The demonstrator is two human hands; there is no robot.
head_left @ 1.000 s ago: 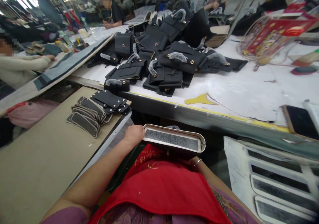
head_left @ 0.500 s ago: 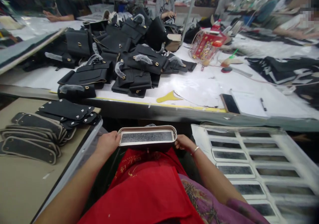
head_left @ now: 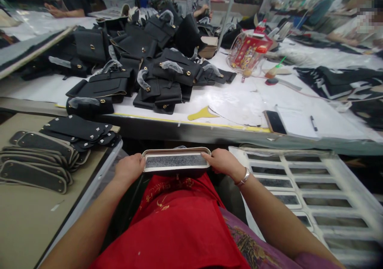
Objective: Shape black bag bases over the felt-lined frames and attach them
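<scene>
Above my red apron I hold a black bag body (head_left: 191, 172) with its long, pale-rimmed bottom turned up. Set in that rim is a dark grey panel (head_left: 175, 162) with a white border. My left hand (head_left: 129, 168) is closed on the left end of the bag body, thumb near the rim. At the right end, my right hand (head_left: 225, 165) grips the rim, with a fingertip or thumb pressing on the panel's corner. The rest of the bag body below is mostly hidden.
Black handbags (head_left: 161, 67) with plastic-wrapped handles pile up on the white table (head_left: 223, 105). Rounded black pieces (head_left: 36, 165) lie stacked on a board at left. At right, a white sheet (head_left: 302, 181) carries rows of dark strips. A phone (head_left: 274, 122) and a pen lie near the table edge.
My right hand has moved from beside the right end up onto the rim, its fingertip or thumb now over the panel's corner. My left hand keeps its hold.
</scene>
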